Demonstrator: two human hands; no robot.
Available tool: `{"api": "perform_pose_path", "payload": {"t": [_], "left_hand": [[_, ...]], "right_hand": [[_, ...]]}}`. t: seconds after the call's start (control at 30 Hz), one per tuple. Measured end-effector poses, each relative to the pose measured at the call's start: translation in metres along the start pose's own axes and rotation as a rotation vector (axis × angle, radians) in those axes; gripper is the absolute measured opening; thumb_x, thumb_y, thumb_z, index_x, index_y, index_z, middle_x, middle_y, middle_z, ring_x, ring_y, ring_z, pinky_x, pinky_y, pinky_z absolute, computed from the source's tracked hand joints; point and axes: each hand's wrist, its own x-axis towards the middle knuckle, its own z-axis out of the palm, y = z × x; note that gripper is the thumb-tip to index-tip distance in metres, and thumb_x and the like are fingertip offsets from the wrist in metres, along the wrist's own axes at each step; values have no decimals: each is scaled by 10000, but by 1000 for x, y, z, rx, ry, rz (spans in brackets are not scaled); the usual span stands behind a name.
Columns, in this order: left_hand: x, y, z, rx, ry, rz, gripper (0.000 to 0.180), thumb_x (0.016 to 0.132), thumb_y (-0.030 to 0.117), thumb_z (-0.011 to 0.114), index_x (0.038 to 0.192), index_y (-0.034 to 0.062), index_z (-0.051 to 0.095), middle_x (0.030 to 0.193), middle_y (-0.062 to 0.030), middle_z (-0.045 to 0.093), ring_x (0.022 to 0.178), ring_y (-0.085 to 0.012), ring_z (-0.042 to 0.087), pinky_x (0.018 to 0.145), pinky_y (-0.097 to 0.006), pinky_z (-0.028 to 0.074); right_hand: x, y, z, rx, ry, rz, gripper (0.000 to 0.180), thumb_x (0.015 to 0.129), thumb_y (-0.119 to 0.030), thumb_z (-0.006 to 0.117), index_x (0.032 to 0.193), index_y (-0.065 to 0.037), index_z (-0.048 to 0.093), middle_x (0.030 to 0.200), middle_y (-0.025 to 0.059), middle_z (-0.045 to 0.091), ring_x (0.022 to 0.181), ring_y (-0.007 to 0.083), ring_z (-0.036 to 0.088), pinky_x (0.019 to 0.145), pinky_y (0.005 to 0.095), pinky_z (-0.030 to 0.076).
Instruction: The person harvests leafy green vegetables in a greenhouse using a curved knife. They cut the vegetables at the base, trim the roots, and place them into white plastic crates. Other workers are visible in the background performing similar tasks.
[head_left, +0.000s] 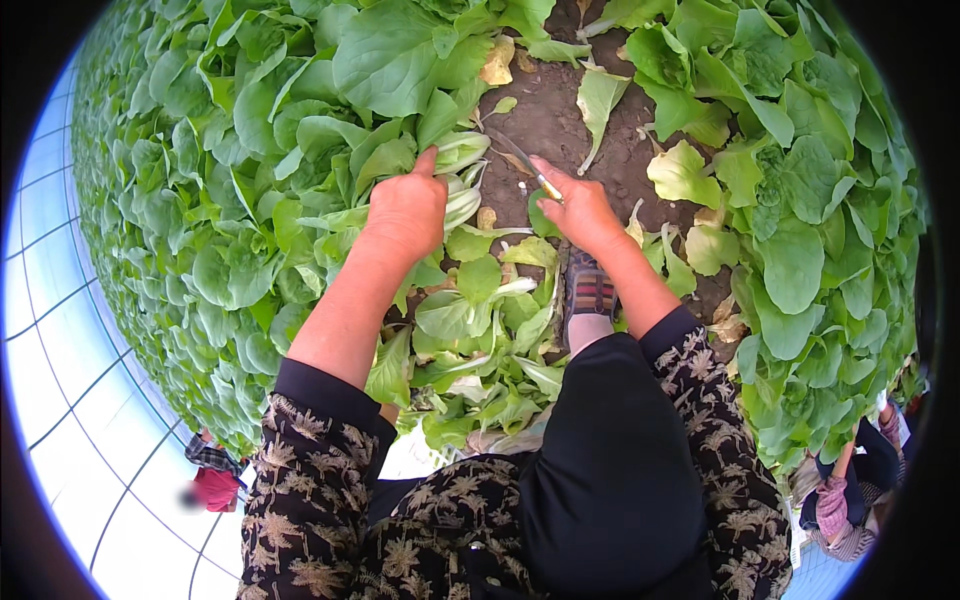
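Two leafy beds [820, 200] flank brown soil [555, 110]; right fingers [557, 178] grip a knife [549, 188]; left fingers [426, 162] hold pale stalks [462, 206]; gridded wall [85, 400] leftward.

Looking steeply down from head through wide fisheye; facing bare left hand [408, 205] and bare right hand [582, 208] nearby; catching black palm-patterned sleeves [310, 470] closer; bending white dark-gridded wall [70, 350] at left rim.

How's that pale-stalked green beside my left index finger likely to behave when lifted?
The pale-stalked green will probably flop at its leaves, which look broad and thin. Its stalks look plump and closely bunched, so they are likely stiffer, though they might snap if bent.
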Motion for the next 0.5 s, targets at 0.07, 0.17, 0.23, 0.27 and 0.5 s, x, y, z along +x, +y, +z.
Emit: {"api": "perform_pose_path", "payload": {"t": [0.07,0.17,0.23,0.27,0.5], "left_hand": [[1,-4,-2,-33,-17,-14,473,705,13,615,1172,83,633,1482,-124,379,1052,-307,633,901,-418,512],[3,-12,-2,-63,-29,-13,500,708,15,610,1200,99,627,1484,-98,384,1096,-296,611,926,-414,500],[7,-14,-6,-71,-67,-8,501,709,15,606,1202,100,626,1476,-94,398,1107,-293,603,930,-413,497],[9,-14,-7,-75,-87,-6,501,710,15,605,1203,101,626,1472,-92,404,1113,-292,600,932,-413,495],[11,-24,-2,-87,-26,11,505,694,4,586,1182,121,639,1450,-91,439,1107,-304,598,920,-407,501]], "right_hand": [[2,1,2,-20,-12,-1,625,792,-167,709,1374,-247,494,919,231,668,825,401,652,779,434,529],[2,0,10,13,8,-16,622,796,-166,700,1378,-229,489,924,230,668,837,406,650,787,436,527],[0,0,20,128,70,-56,618,798,-162,694,1378,-213,488,924,231,668,848,407,649,794,439,524],[-2,2,23,106,38,9,614,805,-148,687,1382,-193,482,1019,230,644,917,395,639,836,416,514],[11,-7,51,30,62,29,576,798,-173,680,1350,-183,514,932,229,667,869,403,646,798,431,522]]}}
